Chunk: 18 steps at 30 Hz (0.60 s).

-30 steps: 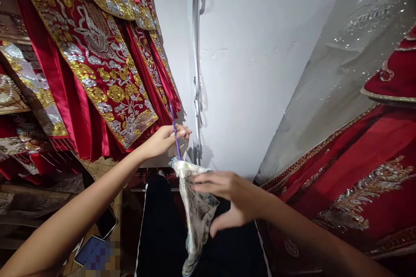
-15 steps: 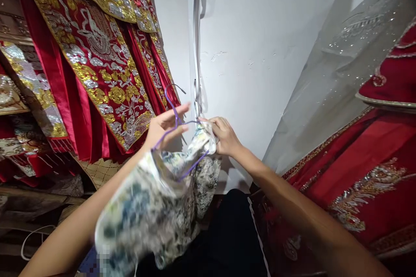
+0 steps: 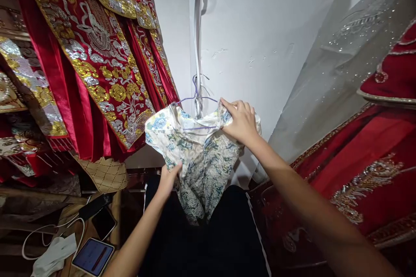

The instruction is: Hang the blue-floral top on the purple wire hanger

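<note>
A white top with a blue, yellow and green floral print [image 3: 195, 160] hangs on a thin purple hanger [image 3: 196, 91] in front of me, its lower part down between my knees. My right hand [image 3: 241, 120] grips the right shoulder of the top, thumb in front by the neckline and the hanger's arm. Lower down, my left hand [image 3: 169, 178] pinches the left side of the top below the sleeve, the other fingers partly hidden by cloth. The hanger's hook lies against a pale vertical strip [image 3: 196, 30] on the wall; I cannot tell whether it is hooked there.
Red, gold-embroidered garments [image 3: 107, 56] hang at the left, and a beaded red garment [image 3: 383, 164] at the right beside sheer glittery fabric [image 3: 328, 82]. At lower left, a lit phone [image 3: 93, 256], a dark phone [image 3: 104, 223], a white cable [image 3: 32, 236] and a crumpled tissue [image 3: 55, 254] lie together.
The hanger has turned upright, and the top now spreads over both its arms. My left hand has left the hanger and dropped to the top's side. My right hand has shifted right.
</note>
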Tool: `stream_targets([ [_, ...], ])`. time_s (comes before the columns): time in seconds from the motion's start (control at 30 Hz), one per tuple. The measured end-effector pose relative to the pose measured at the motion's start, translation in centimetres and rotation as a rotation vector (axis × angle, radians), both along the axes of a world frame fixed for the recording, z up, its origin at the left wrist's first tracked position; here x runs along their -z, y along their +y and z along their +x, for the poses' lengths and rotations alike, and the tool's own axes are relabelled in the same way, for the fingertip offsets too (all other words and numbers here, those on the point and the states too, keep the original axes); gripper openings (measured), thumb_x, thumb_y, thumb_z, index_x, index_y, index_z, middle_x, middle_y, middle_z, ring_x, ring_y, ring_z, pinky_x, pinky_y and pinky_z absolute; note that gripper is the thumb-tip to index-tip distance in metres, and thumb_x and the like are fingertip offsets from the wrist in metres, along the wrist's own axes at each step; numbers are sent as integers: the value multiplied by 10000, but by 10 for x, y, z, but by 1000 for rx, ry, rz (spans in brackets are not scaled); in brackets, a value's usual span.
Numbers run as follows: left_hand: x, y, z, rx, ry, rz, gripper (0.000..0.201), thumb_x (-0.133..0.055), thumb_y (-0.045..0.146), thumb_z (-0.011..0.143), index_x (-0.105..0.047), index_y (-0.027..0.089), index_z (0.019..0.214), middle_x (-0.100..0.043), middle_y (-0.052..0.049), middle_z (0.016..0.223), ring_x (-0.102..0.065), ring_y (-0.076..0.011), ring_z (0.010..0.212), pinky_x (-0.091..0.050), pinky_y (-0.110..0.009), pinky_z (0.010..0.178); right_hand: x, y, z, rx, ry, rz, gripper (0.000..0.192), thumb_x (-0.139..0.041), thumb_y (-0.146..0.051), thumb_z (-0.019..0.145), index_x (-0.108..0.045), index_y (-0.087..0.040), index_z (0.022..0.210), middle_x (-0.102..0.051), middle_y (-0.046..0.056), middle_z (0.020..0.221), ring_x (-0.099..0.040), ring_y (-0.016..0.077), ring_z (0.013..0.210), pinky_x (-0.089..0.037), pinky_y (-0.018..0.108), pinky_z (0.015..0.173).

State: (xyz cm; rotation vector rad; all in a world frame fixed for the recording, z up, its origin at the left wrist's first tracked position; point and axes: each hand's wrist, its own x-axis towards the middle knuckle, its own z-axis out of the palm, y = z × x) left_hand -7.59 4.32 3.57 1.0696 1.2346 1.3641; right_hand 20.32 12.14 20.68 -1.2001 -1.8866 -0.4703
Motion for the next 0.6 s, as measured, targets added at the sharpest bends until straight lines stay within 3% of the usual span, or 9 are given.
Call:
stream_targets([
  [0.13,28,-8,19,-94,-139,64,638,-667,566,839,-575,232,1375,-589,-121,1435,-484,-313,1397,-390,-403,1175,36,-23,-3,-168,231,-54,701,-686,-304,767,-512,-282,1445,-489,112,1430,-423,370,1327,-333,557,1111],
  [0.23,35,-18,32,-144,-246,22,669,-664,569,851,-521,268,1431,-539,-113,1487,-435,-290,1435,-393,-374,1171,72,-38,-18,-319,573,-277,376,-651,-403,850,-660,-224,1180,-657,105,1155,-605,286,1073,-477,455,962],
  [0.3,35,-28,39,-155,-290,7,720,-684,571,840,-478,283,1467,-509,-107,1515,-423,-283,1443,-393,-362,1170,104,-48,-37,-387,748,-533,316,-665,-501,838,-675,-200,934,-672,69,865,-620,238,818,-516,386,774],
  [0.4,27,-43,45,-141,-344,25,749,-706,541,843,-455,261,1490,-535,-115,1492,-455,-288,1421,-387,-382,1175,151,-61,-71,-451,904,-809,388,-649,-590,820,-614,-206,778,-576,5,660,-537,180,629,-444,304,603],
  [0.5,16,-54,43,-71,-401,32,718,-710,495,862,-475,218,1481,-593,-128,1431,-517,-303,1370,-392,-425,1172,177,-68,-96,-476,974,-846,424,-564,-610,853,-549,-216,699,-539,-10,611,-515,166,588,-406,290,577],
  [0.6,7,-60,38,-72,-444,33,696,-701,465,880,-461,227,1489,-583,-116,1444,-525,-287,1364,-396,-420,1173,179,-74,-101,-507,1015,-844,375,-558,-560,852,-549,-220,695,-571,1,643,-548,175,623,-419,290,598],
])
